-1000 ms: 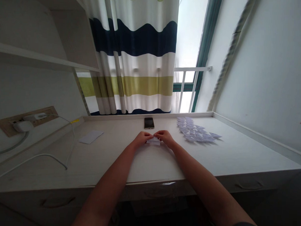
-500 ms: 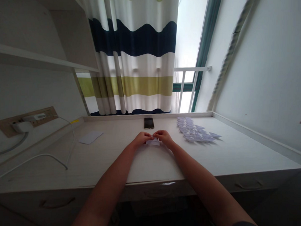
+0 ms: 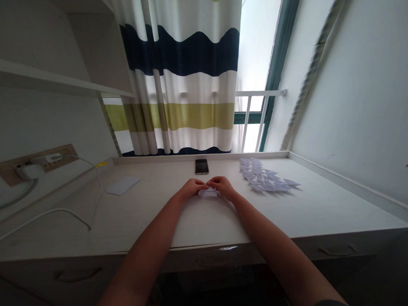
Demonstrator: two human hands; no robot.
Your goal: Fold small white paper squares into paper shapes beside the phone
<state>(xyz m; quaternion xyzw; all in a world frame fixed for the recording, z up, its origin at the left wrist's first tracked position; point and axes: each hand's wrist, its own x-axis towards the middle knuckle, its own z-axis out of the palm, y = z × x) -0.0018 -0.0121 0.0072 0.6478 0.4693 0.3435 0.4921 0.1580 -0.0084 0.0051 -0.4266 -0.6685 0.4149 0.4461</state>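
Between my two hands is a small folded piece of white paper (image 3: 208, 193), low over the desk or resting on it. My left hand (image 3: 192, 188) grips its left side, thumb and fingers closed. From the right, my right hand (image 3: 221, 186) pinches the paper near its top, the fingertips of both hands almost meeting. The fingers hide the paper's upper part. Just beyond the hands lies a dark phone (image 3: 201, 166). Several folded white paper pieces (image 3: 266, 177) with pointed ends lie in overlapping rows to the right.
Flat white paper sheets (image 3: 123, 185) lie on the left of the white desk (image 3: 148, 227). A white cable (image 3: 71, 211) runs over the desk from a wall socket (image 3: 36, 165). A raised ledge (image 3: 163, 158) borders the back, below a striped curtain (image 3: 193, 90).
Almost nothing differs. Both hands keep their place on the paper, whose lower edge shows with a very slight shift.
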